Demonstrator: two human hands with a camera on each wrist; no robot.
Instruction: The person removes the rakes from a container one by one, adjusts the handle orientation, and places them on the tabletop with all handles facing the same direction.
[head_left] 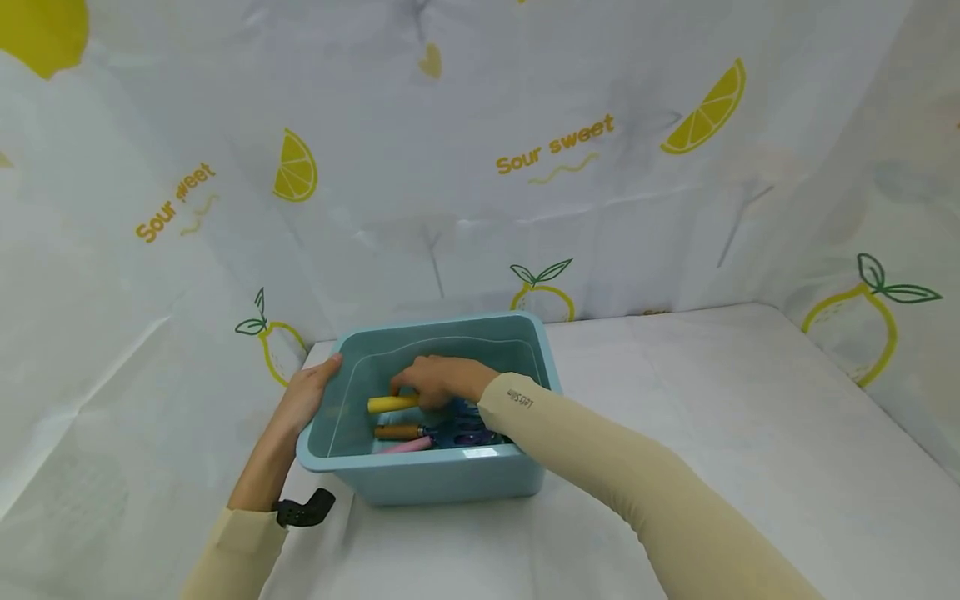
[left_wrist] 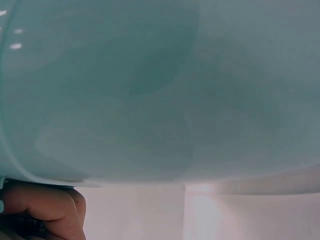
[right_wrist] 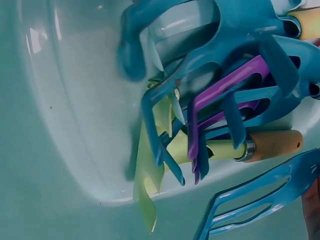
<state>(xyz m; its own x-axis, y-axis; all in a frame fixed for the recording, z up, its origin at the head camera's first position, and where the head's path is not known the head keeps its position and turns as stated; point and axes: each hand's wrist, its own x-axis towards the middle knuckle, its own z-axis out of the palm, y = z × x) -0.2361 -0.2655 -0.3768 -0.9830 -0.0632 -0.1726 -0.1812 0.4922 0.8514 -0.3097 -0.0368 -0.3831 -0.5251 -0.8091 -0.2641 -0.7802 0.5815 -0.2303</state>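
A light blue plastic bin (head_left: 442,479) stands on the white-covered table. My left hand (head_left: 306,398) grips its left rim; curled fingers (left_wrist: 52,207) show against the outside in the left wrist view. My right hand (head_left: 442,379) is down inside the bin, bent over a yellow handle (head_left: 392,404). In the right wrist view, a sliver of that hand (right_wrist: 312,212) holds a blue hand rake (right_wrist: 265,192) beside the heap. Below lie other blue garden forks (right_wrist: 240,25), a purple fork (right_wrist: 225,87) and a pale green tool (right_wrist: 150,165) among wooden-handled ones.
A pink handle (head_left: 408,446) and a wooden handle (head_left: 399,432) lie near the bin's front wall. White cloth printed with lemons (head_left: 543,302) hangs behind and at both sides. The white tabletop (head_left: 712,400) stretches to the right of the bin.
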